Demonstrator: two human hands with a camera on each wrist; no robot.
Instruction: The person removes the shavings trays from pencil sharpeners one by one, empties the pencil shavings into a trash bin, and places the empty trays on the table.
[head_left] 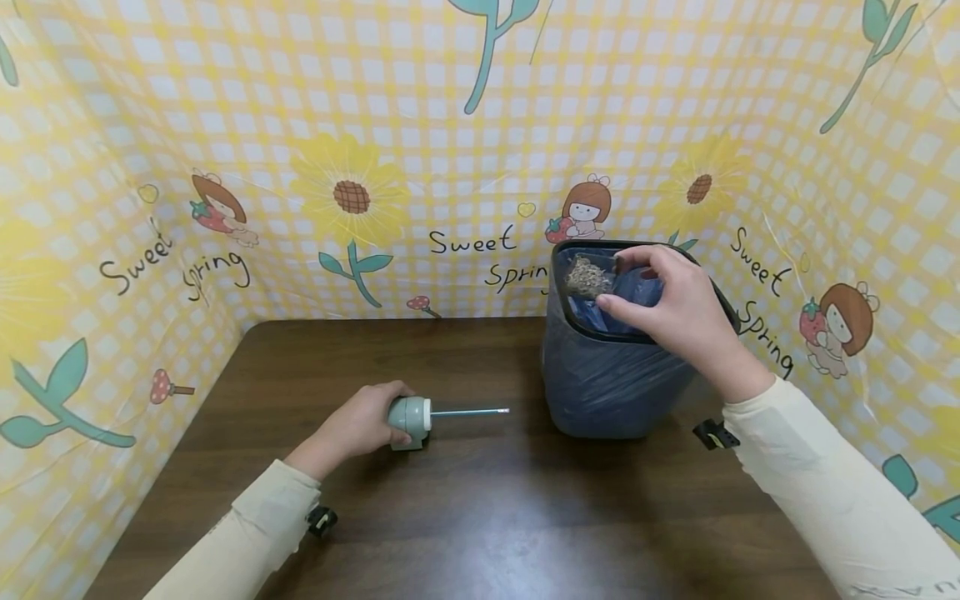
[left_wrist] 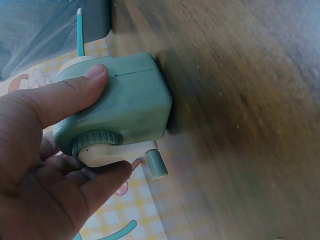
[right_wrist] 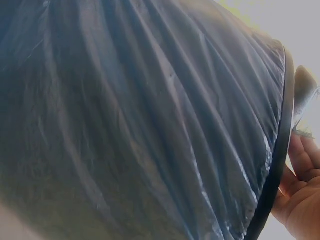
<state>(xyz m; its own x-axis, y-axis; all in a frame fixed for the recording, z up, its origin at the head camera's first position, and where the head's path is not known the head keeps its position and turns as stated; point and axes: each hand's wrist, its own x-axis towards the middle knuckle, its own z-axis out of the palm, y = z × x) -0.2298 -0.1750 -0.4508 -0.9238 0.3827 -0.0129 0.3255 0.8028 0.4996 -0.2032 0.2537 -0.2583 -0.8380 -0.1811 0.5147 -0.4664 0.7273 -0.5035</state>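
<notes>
Green sharpener [head_left: 410, 417], its pencil [head_left: 468, 412] pointing away from fingertips, sits gripped btwn thumb & fingers of L hand [head_left: 363, 421], while R hand [head_left: 678, 308], arched above bin [head_left: 615, 387], pinches see-through container [head_left: 609, 265] w/ shavings [head_left: 587, 279].

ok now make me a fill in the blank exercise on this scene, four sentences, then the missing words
1. A slim blue ____ sticks out of the green sharpener that the left hand grips.
2. The right hand holds what look like shavings at the opening of the bin, whose rim is coloured ____.
3. The bin stands on a table coloured ____.
4. On the checked backdrop, the word printed below "Sweet" is ____.

Missing words: pencil; black; brown; "Spring".
</notes>
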